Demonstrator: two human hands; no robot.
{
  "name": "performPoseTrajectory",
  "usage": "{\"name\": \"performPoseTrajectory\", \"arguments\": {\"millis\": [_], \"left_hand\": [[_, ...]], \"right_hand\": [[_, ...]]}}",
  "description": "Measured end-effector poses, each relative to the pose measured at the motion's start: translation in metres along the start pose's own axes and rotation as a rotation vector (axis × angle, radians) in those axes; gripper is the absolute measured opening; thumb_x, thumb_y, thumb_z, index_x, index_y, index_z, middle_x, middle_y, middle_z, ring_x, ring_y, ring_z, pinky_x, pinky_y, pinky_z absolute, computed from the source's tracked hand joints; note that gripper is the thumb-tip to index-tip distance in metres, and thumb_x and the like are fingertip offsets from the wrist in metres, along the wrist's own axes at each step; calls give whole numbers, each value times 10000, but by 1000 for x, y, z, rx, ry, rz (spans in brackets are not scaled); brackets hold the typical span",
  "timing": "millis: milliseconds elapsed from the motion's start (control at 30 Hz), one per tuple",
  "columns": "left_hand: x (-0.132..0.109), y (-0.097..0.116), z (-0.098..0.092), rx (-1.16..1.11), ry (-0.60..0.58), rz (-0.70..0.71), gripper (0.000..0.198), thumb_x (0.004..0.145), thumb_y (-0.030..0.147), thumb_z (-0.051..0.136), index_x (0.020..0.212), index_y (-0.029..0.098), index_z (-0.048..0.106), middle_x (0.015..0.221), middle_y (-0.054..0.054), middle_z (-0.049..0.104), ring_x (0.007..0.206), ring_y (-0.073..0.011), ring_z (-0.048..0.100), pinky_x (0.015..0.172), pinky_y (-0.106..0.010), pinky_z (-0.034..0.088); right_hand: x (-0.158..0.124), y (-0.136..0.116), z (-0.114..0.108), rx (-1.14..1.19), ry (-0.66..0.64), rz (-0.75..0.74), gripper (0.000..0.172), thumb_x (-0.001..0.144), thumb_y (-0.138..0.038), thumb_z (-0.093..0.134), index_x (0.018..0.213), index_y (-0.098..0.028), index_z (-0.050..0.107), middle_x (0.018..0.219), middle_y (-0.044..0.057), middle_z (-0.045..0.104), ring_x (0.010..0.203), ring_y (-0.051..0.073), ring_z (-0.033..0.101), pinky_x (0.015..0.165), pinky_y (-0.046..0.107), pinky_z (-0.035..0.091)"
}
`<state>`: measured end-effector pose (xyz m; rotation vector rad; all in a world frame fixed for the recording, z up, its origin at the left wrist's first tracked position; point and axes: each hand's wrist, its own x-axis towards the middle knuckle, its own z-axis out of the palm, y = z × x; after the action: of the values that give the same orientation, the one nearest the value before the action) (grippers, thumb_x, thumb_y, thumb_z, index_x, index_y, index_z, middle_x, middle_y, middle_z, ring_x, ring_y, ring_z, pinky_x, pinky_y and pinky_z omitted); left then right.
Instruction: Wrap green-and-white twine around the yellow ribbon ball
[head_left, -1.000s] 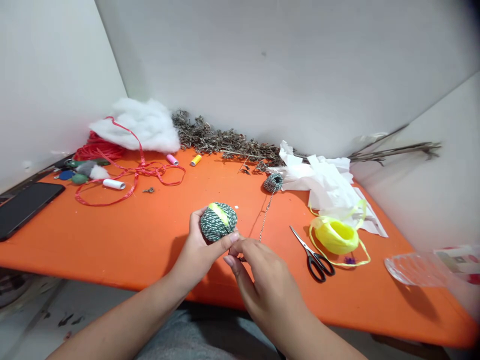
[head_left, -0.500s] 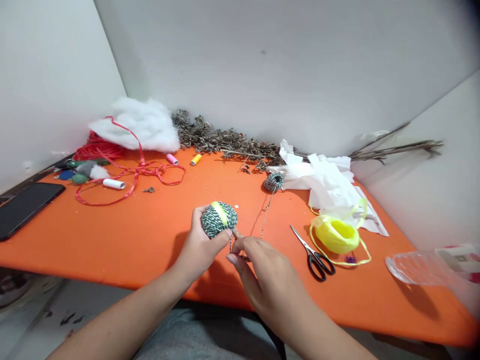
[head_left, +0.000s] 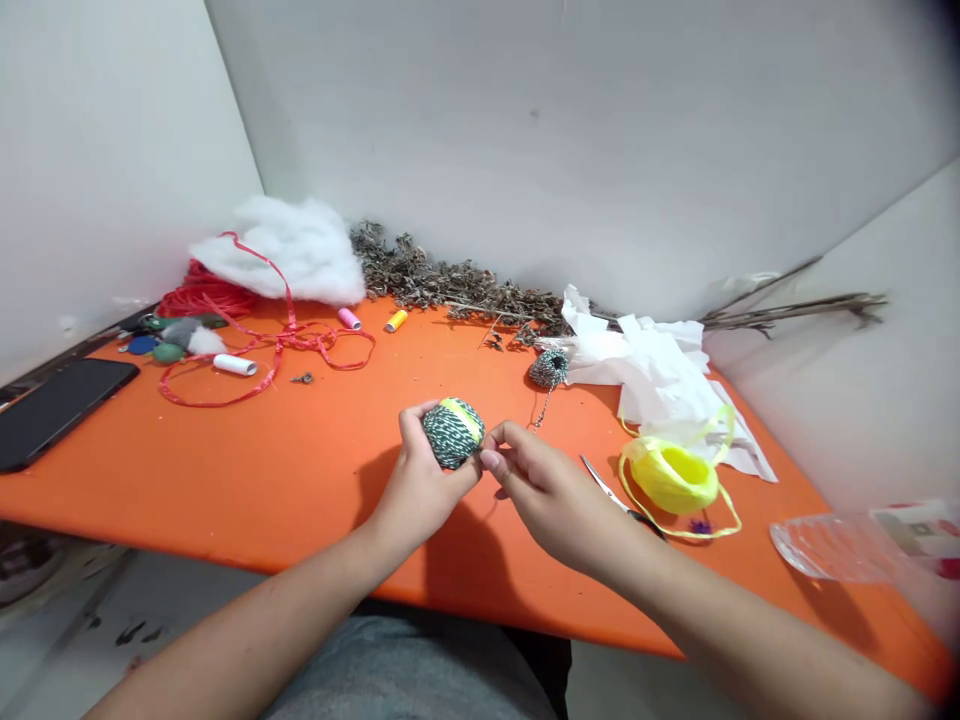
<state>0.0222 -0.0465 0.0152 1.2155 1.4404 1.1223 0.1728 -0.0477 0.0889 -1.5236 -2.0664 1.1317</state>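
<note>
My left hand [head_left: 424, 475] cups a ball of green-and-white twine [head_left: 453, 433] wound over a yellow core, which shows as a patch on top. My right hand [head_left: 545, 490] is just to the ball's right, its fingertips pinched together on a thin strand of the twine. Much of the strand is hidden by my fingers. A smaller ball of the same twine [head_left: 548, 368] lies farther forward on the table, with a strand running down from it toward my hands.
Scissors [head_left: 611, 495] lie partly under my right hand on the orange table [head_left: 300, 470], near a yellow raffia bundle [head_left: 671, 478] and white tissue paper [head_left: 645, 375]. Farther off are a phone [head_left: 56, 410], red ribbon [head_left: 225, 390], cotton wool [head_left: 285, 255] and dried plants [head_left: 450, 285].
My right hand has moved up and right, alongside the twine ball. It now covers most of the scissors. The ball has shifted slightly up and right in my left hand.
</note>
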Motion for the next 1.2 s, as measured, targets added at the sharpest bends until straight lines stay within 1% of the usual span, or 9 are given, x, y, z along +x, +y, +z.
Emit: {"name": "performPoseTrajectory", "arguments": {"millis": [133,333,433,567,700,800,933,1067,1200], "left_hand": [[5,-4,2,17,-1,80,701,760,412,759,1269,234,311,1280,-156,576,1079,-278,658,881,-401,516],[9,-7,-1,79,-32,110,675,786,421,735,1273,228,309,1304,-178,568,1100,-301,655,890,-427,517],[10,-7,-3,123,-28,143,678,796,403,721,1296,215,302,1352,-211,543,1130,-324,643,900,-453,514],[12,-6,-5,159,-49,141,665,799,372,710,1302,207,309,1355,-216,547,1136,-340,653,906,-457,510],[14,-4,-8,197,-57,139,685,785,464,725,1291,206,342,1295,-188,595,1097,-335,663,863,-428,514],[15,-3,-11,206,-64,128,650,761,463,741,1252,226,388,1248,-144,626,1054,-309,665,837,-400,511],[15,-3,-13,169,-134,115,556,737,319,728,1205,241,438,1156,-93,656,977,-268,661,816,-371,501],[8,-5,-14,140,-245,126,540,710,271,729,1188,262,477,1048,-46,670,867,-234,655,734,-334,498],[1,-3,-13,90,-351,131,519,686,258,751,1139,252,497,990,-31,670,826,-216,647,701,-310,493]], "right_hand": [[2,4,5,-67,64,-49,143,1023,-256,415,897,-219,471,745,-6,593,688,164,564,635,287,452],[8,6,6,-144,85,-108,136,998,-216,465,867,-213,506,767,7,639,665,155,565,605,264,442],[9,4,8,-182,85,-104,127,992,-199,469,875,-211,519,774,11,658,660,157,565,599,261,423],[8,3,11,-242,123,-109,124,986,-189,468,871,-211,508,757,0,652,617,148,550,570,249,386],[7,4,9,-233,142,-138,145,1001,-211,454,864,-212,499,694,-17,610,581,139,534,537,238,368],[5,5,0,-193,97,-156,152,1026,-260,449,899,-212,517,717,-9,629,612,142,561,549,243,394],[-2,5,-18,-198,12,-163,200,1049,-329,442,914,-217,538,771,7,662,657,148,584,562,250,418],[-9,0,-36,-229,-84,-219,166,1040,-253,467,921,-217,575,823,8,704,688,136,619,585,238,445],[-15,-8,-47,-364,-168,-304,142,989,-180,547,868,-220,611,737,-19,668,598,121,574,512,230,383]]}}
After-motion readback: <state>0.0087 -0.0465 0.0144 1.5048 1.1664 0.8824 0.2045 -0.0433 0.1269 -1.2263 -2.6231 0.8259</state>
